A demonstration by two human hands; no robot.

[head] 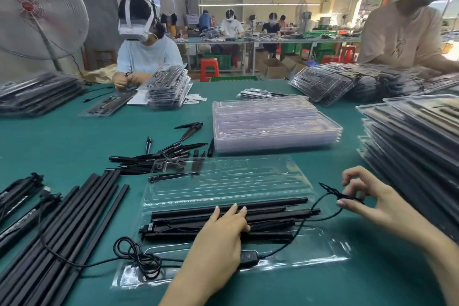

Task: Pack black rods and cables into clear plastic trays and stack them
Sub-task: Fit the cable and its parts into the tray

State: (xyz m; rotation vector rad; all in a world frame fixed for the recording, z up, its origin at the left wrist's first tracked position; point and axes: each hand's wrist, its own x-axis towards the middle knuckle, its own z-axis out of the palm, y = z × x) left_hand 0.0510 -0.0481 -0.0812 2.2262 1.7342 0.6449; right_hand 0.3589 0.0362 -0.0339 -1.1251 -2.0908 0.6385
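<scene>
A clear plastic tray (223,181) lies open on the green table in front of me. Several black rods (268,211) sit in its near half. My left hand (223,228) presses flat on those rods with straight fingers. My right hand (367,196) pinches the thin black cable (320,204) near its forked end, just right of the tray. The cable runs down past an inline switch (248,257) to a loose coil (139,256) at the tray's near left corner.
Loose long black rods (74,218) lie at my left, short black spikes (171,149) beyond the tray. A stack of clear trays (273,124) stands behind it. Packed trays (409,136) pile up at the right. Other people work across the table.
</scene>
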